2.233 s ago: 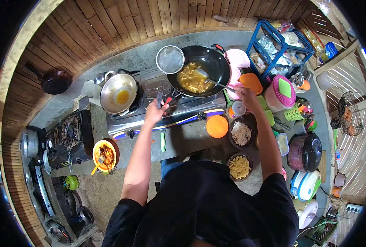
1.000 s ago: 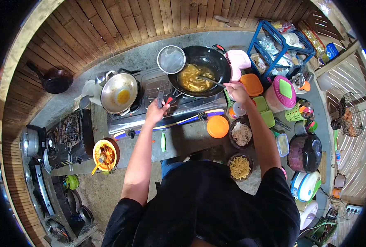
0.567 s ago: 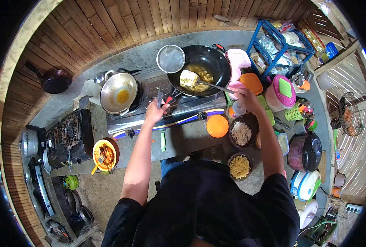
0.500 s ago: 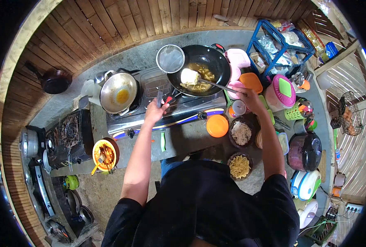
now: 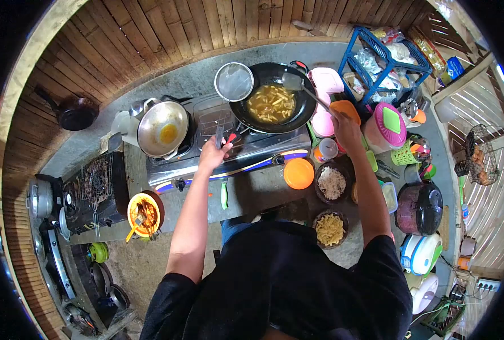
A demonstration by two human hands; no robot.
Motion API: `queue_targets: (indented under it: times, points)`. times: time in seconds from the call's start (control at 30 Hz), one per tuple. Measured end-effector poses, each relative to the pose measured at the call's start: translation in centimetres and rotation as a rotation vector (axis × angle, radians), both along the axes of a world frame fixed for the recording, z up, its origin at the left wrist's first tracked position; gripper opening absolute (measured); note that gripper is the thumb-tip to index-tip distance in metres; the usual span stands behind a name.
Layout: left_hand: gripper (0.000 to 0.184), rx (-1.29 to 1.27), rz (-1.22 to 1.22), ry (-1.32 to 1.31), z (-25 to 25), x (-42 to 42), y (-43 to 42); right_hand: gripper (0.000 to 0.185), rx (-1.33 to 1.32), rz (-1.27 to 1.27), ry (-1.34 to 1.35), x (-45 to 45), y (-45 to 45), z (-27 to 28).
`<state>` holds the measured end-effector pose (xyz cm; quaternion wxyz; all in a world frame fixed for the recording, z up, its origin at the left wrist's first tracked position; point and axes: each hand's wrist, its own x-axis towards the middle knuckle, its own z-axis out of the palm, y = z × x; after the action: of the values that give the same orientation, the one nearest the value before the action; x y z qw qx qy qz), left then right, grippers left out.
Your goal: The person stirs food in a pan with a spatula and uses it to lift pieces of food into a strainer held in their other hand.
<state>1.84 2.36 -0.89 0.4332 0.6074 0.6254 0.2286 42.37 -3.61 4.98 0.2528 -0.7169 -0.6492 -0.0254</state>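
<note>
My left hand (image 5: 214, 154) is closed around the handle of a round mesh strainer (image 5: 234, 82), held at the wok's left rim. The red-and-black handle (image 5: 233, 137) beside those fingers belongs to the black wok (image 5: 306, 110); whether the fingers touch it I cannot tell. Pale strips of food (image 5: 270, 103) lie in bubbling oil inside the wok. Gripped in my right hand (image 5: 345, 127) is a metal spatula (image 5: 292, 81), its blade over the wok's far right side, above the oil.
A second pan (image 5: 162, 127) with a little oil sits on the stove's left burner. Bowls of white shreds (image 5: 331, 183) and yellow strips (image 5: 329, 229), plus an orange lid (image 5: 299, 173), are at front right. A blue rack (image 5: 351, 48) stands behind; a sauce bowl (image 5: 144, 215) is left.
The spatula blade has lifted from the food and swung up to the wok's far right. The strips now spread through the oil, which bubbles more. My left hand and the strainer stay nearly still.
</note>
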Motion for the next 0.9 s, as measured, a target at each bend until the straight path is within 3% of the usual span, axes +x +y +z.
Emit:
queue_targets:
  times: [0.13,0.27,0.4,0.5,0.83,0.9]
  points:
    - [0.030,0.011,-0.010,0.021,-0.2,-0.1,0.1,0.027,-0.172,0.012,0.055,1.3,0.3,-1.0]
    - [0.030,0.009,-0.003,0.024,0.1,-0.1,0.0,0.025,-0.276,0.134,0.317,2.9,0.2,-2.9]
    - [0.029,-0.006,0.004,0.002,0.2,0.0,-0.1,0.025,-0.357,0.209,0.643,0.8,-1.2,-1.0]
    - [0.029,-0.007,0.003,0.004,0.2,0.0,0.0,0.026,-0.503,0.153,0.703,-0.1,-1.5,-0.1]
    - [0.028,0.013,0.007,-0.026,-0.5,-0.1,0.1,0.025,-0.204,0.250,0.472,-0.4,-2.3,2.5]
    - [0.028,0.014,0.007,-0.031,-0.6,-0.2,0.2,0.026,-0.106,0.205,0.323,0.0,-2.0,2.5]
